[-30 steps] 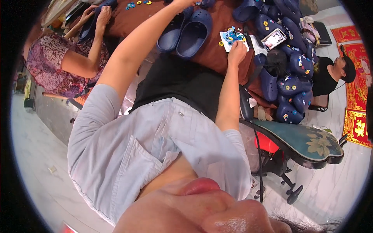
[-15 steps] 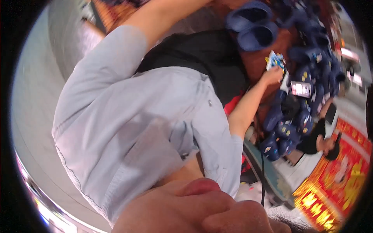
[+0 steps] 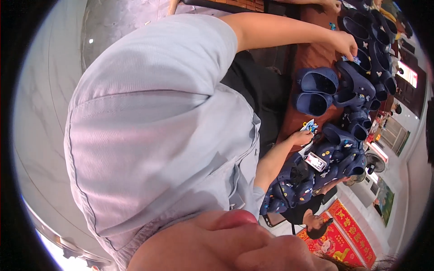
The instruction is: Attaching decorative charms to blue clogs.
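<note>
My left hand [image 3: 346, 44] reaches out at the upper right, fingertips pinched on a small light-blue charm [image 3: 353, 59] over a dark navy clog [image 3: 363, 58]. My right hand [image 3: 304, 137], lower down, is closed on a small white card [image 3: 307, 125] bearing blue and yellow charms. Between the two hands, a pair of plain navy clogs [image 3: 313, 104] sits on the brown table surface [image 3: 289, 128]. Just below my right hand, a phone [image 3: 315, 161] with a lit screen lies among clogs [image 3: 289, 189] dotted with colourful charms.
Another person's hand [image 3: 333, 5] shows at the top edge. More navy clogs [image 3: 377, 52] crowd the table's far side. A person in black [image 3: 307, 214] is beyond, near a red and gold banner [image 3: 334, 235]. A fan [image 3: 374, 162] stands further back.
My left hand, out of view before, now shows over the clogs with a small blue charm. My right hand still holds the card. The whole view has swung, bringing in more clogs.
</note>
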Motion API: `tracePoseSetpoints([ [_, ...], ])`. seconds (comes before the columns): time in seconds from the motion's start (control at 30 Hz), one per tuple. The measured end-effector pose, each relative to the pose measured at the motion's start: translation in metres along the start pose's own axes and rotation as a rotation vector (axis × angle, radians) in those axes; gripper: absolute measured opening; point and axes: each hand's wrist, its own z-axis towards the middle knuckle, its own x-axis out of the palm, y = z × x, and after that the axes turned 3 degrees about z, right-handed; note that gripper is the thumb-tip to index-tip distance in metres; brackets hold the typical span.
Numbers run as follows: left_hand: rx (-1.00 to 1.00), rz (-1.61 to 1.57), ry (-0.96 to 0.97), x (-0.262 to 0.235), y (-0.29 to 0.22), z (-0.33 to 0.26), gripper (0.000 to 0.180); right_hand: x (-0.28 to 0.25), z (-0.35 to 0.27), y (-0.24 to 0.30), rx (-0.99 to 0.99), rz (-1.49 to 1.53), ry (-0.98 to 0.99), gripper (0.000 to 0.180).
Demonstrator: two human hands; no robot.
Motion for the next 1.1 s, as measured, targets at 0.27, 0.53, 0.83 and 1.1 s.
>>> tracePoseSetpoints([
  [0.27, -0.050, -0.033, 0.011, -0.011, -0.005, 0.005, 0.038, 0.003, 0.002, -0.007, 0.010, 0.027, 0.019, 0.025],
  [0.53, -0.029, -0.125, -0.018, 0.013, -0.006, -0.012, 0.027, 0.003, 0.002, -0.020, -0.028, 0.021, 0.066, 0.025],
  [0.83, -0.222, -0.410, 0.139, 0.031, -0.025, -0.022, 0.023, 0.008, -0.007, -0.008, -0.017, -0.003, -0.005, 0.019],
  [1.1, -0.309, -0.174, 0.238, 0.088, -0.036, 0.026, 0.016, 0.006, -0.017, -0.011, 0.027, -0.037, -0.020, 0.017],
])
